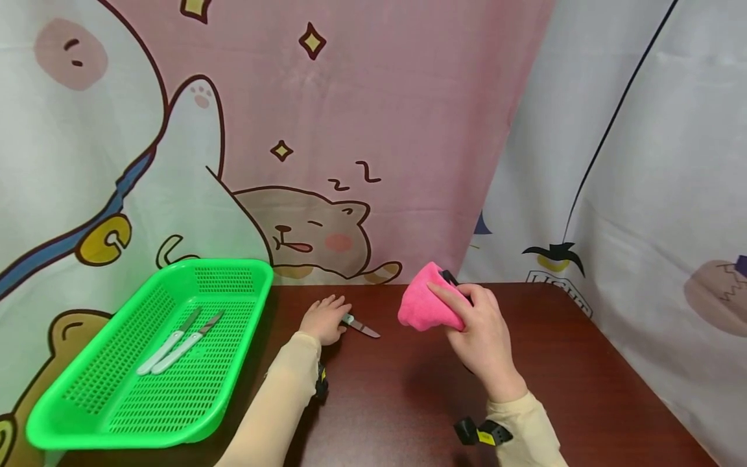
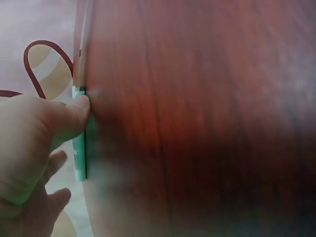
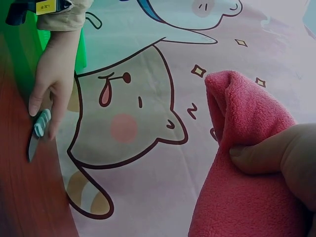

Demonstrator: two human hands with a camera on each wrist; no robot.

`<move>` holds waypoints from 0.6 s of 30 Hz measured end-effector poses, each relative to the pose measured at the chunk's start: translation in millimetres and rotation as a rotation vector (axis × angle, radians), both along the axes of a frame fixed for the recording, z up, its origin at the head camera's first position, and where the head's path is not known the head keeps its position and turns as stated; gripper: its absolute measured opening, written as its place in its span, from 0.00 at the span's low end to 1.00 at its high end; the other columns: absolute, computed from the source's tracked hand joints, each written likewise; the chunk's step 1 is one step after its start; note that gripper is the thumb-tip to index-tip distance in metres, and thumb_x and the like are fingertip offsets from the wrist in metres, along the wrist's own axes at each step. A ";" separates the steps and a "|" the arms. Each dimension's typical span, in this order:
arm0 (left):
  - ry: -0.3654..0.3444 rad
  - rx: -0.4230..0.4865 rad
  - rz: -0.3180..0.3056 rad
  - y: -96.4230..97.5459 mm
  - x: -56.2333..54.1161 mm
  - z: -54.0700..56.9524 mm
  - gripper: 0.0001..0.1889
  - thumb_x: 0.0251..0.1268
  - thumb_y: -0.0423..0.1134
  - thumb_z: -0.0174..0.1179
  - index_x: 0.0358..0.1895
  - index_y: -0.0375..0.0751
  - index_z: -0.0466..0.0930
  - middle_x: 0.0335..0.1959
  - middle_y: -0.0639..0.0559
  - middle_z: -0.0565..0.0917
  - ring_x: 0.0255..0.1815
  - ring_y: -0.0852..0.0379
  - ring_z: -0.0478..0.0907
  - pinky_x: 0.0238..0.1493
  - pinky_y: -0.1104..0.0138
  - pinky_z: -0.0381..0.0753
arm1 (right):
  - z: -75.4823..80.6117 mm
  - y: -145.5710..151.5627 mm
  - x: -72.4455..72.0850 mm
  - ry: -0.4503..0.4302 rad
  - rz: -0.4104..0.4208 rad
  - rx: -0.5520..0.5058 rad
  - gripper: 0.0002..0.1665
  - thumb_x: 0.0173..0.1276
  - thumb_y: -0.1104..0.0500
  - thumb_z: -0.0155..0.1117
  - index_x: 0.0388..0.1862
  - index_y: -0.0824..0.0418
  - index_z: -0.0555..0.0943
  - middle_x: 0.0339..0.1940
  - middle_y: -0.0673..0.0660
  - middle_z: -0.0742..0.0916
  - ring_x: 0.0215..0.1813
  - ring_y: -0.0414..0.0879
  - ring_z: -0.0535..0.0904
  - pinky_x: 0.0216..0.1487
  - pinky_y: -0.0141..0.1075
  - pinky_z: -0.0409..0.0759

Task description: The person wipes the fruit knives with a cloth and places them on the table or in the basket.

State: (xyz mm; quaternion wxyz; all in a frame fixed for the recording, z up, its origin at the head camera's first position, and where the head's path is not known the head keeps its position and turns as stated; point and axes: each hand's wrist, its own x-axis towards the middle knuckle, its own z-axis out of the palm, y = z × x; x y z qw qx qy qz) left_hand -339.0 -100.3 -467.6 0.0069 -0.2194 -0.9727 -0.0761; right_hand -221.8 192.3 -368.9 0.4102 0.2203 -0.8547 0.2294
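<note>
My left hand (image 1: 324, 320) is low over the table at the handle of a small knife (image 1: 363, 326) with a pale green-white handle. In the left wrist view the thumb (image 2: 79, 111) overlaps that handle, while the visible fingers stand apart from it. The knife's blade points away from the hand, toward the right in the head view. Raised above the table, my right hand (image 1: 481, 331) grips a folded pink cloth (image 3: 247, 197), its thumb pressing into the fabric. A small black piece (image 1: 449, 277) shows at the cloth's upper edge; the rest of it is hidden.
On the left stands a green plastic basket (image 1: 264, 305) with perforated sides. Two white-handled knives (image 1: 182, 347) lie inside it, side by side. The dark brown table (image 1: 397, 408) ends at a pink and white cartoon curtain (image 1: 408, 130) behind it.
</note>
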 end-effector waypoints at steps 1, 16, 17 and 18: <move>-0.009 -0.008 0.006 0.1 -0.1 -0.4 0.26 0.69 0.40 0.62 0.69 0.43 0.72 0.72 0.44 0.67 0.75 0.43 0.59 0.71 0.47 0.57 | 0.1 0.1 0.1 -0.002 0.000 0.000 0.37 0.46 0.71 0.73 0.58 0.48 0.85 0.42 0.60 0.80 0.48 0.56 0.73 0.38 0.49 0.77; 0.202 -0.050 0.015 -0.3 -3.2 -6.8 0.11 0.54 0.30 0.71 0.35 0.51 0.82 0.35 0.51 0.79 0.40 0.48 0.77 0.41 0.55 0.77 | 0.2 -0.8 0.4 0.002 0.006 0.004 0.37 0.45 0.71 0.75 0.57 0.49 0.85 0.42 0.60 0.80 0.47 0.56 0.73 0.37 0.48 0.77; 0.200 -0.045 0.017 0.0 -2.6 -6.7 0.12 0.53 0.30 0.72 0.35 0.51 0.82 0.35 0.51 0.79 0.40 0.48 0.77 0.40 0.54 0.77 | 0.2 -0.9 0.6 0.001 0.006 0.003 0.37 0.45 0.71 0.75 0.57 0.49 0.85 0.41 0.60 0.80 0.47 0.56 0.73 0.37 0.48 0.77; 0.196 -0.043 0.018 0.2 -1.8 -6.5 0.13 0.52 0.29 0.72 0.35 0.50 0.81 0.34 0.50 0.78 0.39 0.48 0.76 0.39 0.54 0.77 | 0.2 -1.1 0.7 0.000 0.006 0.003 0.37 0.45 0.71 0.75 0.57 0.49 0.85 0.41 0.60 0.80 0.47 0.56 0.73 0.37 0.48 0.77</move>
